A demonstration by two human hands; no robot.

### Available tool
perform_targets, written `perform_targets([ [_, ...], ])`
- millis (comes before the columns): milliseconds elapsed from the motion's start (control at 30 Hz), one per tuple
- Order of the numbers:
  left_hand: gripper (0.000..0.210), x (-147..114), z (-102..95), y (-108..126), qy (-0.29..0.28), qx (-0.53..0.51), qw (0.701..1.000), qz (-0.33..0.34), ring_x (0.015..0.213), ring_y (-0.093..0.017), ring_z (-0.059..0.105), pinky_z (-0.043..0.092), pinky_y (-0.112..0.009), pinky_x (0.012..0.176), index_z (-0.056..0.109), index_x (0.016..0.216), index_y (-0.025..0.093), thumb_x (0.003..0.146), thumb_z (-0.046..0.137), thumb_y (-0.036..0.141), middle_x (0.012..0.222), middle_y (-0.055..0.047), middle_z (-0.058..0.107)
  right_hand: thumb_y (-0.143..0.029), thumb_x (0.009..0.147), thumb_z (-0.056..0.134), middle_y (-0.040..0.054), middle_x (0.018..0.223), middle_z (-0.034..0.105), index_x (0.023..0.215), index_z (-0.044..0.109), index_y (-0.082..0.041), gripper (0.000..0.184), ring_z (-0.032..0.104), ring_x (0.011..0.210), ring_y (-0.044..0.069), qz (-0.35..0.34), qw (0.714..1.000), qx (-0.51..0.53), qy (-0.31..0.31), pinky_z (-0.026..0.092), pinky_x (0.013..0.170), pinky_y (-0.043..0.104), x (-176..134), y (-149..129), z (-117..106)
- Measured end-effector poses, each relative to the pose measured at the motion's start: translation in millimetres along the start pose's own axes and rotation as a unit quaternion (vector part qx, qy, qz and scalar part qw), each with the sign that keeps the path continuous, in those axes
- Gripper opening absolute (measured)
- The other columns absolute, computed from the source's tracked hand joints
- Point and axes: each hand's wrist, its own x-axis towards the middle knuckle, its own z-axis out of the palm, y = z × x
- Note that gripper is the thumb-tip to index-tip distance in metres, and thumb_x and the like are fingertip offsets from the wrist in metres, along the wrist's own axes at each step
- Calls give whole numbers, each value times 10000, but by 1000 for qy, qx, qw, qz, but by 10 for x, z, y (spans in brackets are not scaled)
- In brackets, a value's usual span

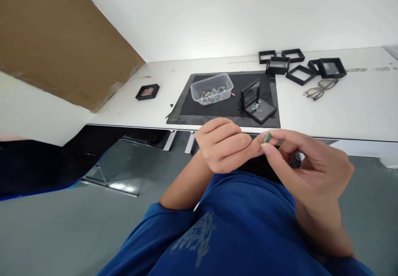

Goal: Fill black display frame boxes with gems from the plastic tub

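Note:
A small, smooth green stone [267,137] is pinched between the thumb and index finger of my right hand [314,166]. My left hand [225,145] has its fingers curled in, and its thumb and index tips press against the same stone from the left. Both hands hover just in front of the table edge. Beyond them, a black display frame [259,109] lies unfolded on a black mat [236,120], with several green and pink stones in its lower half. To its left stands a clear plastic tub [214,87] containing many mixed stones.
Several black frames [301,75] lie at the back right, with a pair of glasses [321,89] in front of them. A closed frame with something pink inside [147,92] rests on the left of the white table [351,110]. A brown panel [68,31] rises on the left.

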Motion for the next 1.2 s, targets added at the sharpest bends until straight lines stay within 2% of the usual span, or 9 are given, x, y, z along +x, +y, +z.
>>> perform_targets([
  [67, 197, 29, 35, 6, 100, 60, 984, 136, 547, -99, 503, 409, -266, 520, 694, 716, 266, 888, 771, 208, 604, 52, 590, -262, 921, 722, -66, 562, 543, 990, 739, -365, 125, 537, 495, 134, -9, 1000, -12, -13, 544, 542, 327, 20, 40, -35],
  [133, 197, 59, 94, -9, 144, 80, 970, 181, 551, -99, 507, 418, -259, 525, 683, 713, 239, 869, 777, 164, 605, 50, 594, -243, 914, 713, -61, 576, 559, 981, 730, -354, 130, 551, 508, 136, -29, 999, -29, -25, 532, 535, 323, 39, 84, -66],
  [267, 222, 94, 290, -105, 151, 37, 977, 145, 515, -89, 505, 389, -244, 517, 663, 720, 243, 922, 754, 253, 588, 59, 589, -220, 900, 718, -72, 576, 542, 951, 712, -332, 123, 543, 509, 119, -35, 997, -28, -60, 502, 528, 298, 86, 181, -123],
  [433, 172, -37, 570, -301, 110, 14, 992, 58, 560, -99, 576, 391, -264, 547, 722, 844, 282, 937, 762, 420, 626, 62, 646, -252, 885, 764, -76, 601, 574, 1023, 739, -332, 161, 527, 514, 106, -69, 987, -60, -135, 460, 535, 284, 269, 463, -245],
  [567, 54, -285, 730, -552, 107, 26, 993, -38, 641, -103, 630, 457, -253, 602, 740, 975, 282, 937, 769, 306, 737, 43, 706, -329, 902, 767, -55, 621, 611, 995, 772, -289, 101, 529, 544, 108, -7, 972, -95, -214, 478, 597, 291, 616, 954, -282],
  [633, 85, -415, 795, -696, 126, 50, 989, -65, 675, -105, 618, 474, -256, 628, 730, 1013, 263, 935, 754, 239, 771, 28, 701, -396, 904, 760, -54, 614, 611, 995, 783, -285, 146, 523, 534, 110, 63, 953, -77, -288, 458, 555, 288, 803, 1255, -213],
  [733, 100, -563, 891, -871, 147, 103, 980, -86, 665, -112, 566, 464, -267, 610, 724, 1022, 253, 934, 721, 206, 771, 16, 677, -442, 884, 746, -43, 629, 641, 972, 793, -275, 194, 551, 554, 120, 86, 920, -73, -375, 462, 553, 292, 1021, 1647, -22],
  [933, 160, -613, 984, -969, 65, 85, 987, -124, 673, -123, 618, 496, -276, 630, 697, 1039, 280, 901, 727, 204, 799, 28, 705, -406, 867, 682, -67, 598, 624, 1009, 777, -298, 203, 509, 491, 109, 64, 867, -123, -478, 404, 543, 307, 1269, 1941, 312],
  [1200, 241, -591, 943, -954, -33, 51, 989, -134, 642, -130, 624, 430, -279, 582, 731, 1156, 213, 919, 716, 248, 745, 27, 718, -402, 880, 692, -68, 589, 606, 1089, 794, -349, 238, 484, 480, 121, 16, 872, -121, -475, 337, 541, 305, 1336, 1986, 403],
])
